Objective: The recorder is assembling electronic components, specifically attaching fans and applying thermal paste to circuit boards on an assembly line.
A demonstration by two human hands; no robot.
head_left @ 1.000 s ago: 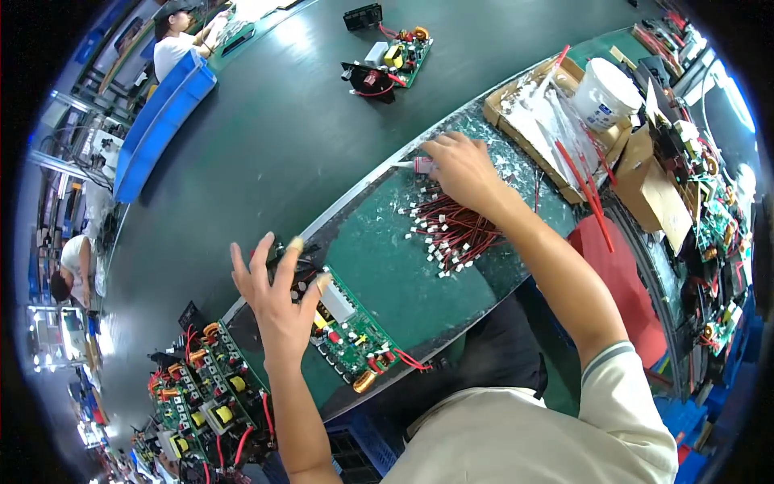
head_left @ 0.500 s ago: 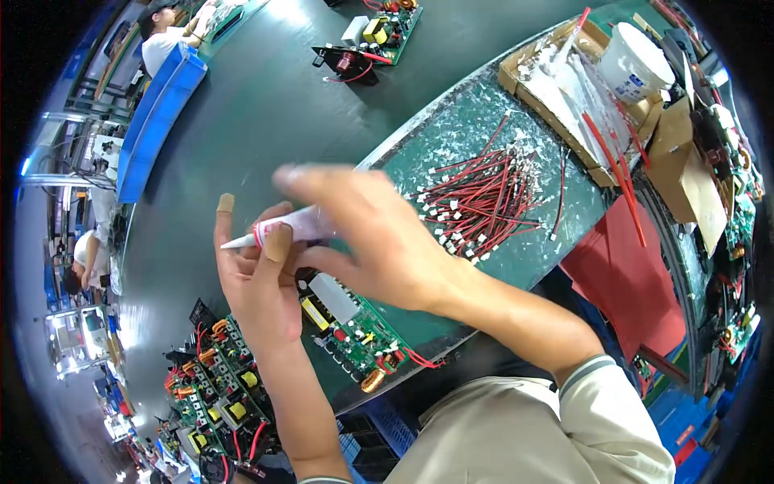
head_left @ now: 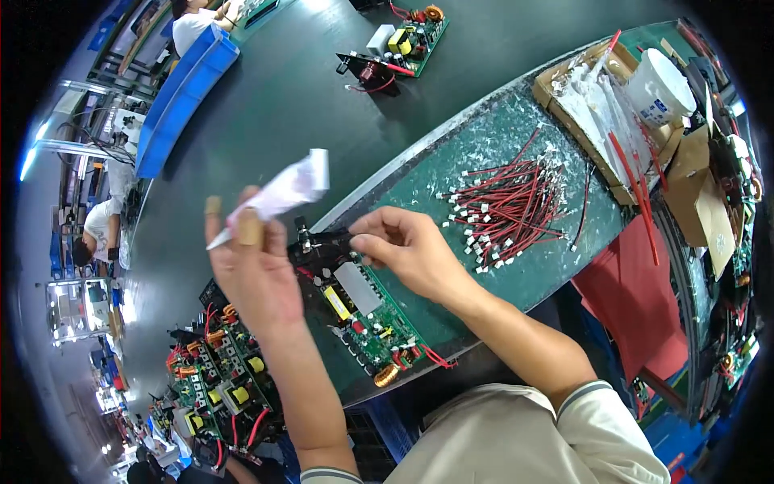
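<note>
A white squeeze tube (head_left: 292, 187) with a cone-shaped nozzle is held in my left hand (head_left: 262, 278), nozzle toward the lower left. Tan coverings wrap some of that hand's fingertips. With thumb and fingers, my right hand (head_left: 407, 248) pinches the edge of a black end plate (head_left: 324, 250). The plate is at the far end of a green circuit board (head_left: 391, 327), which lies below and between my hands. The board carries a grey block, a yellow transformer, a copper coil and red wires at its near end.
Red-and-black wires with white connectors (head_left: 512, 210) are heaped to the right. Beyond them stand a cardboard tray (head_left: 556, 101) and a white bucket (head_left: 659, 89). Several boards (head_left: 222, 379) crowd the lower left; another board (head_left: 415, 44) lies ahead. A blue bin (head_left: 181, 101) stands far left, near a person.
My right hand has left the tube, moving down and right to the black end plate. The tube remains in my left hand. The view has shifted slightly.
</note>
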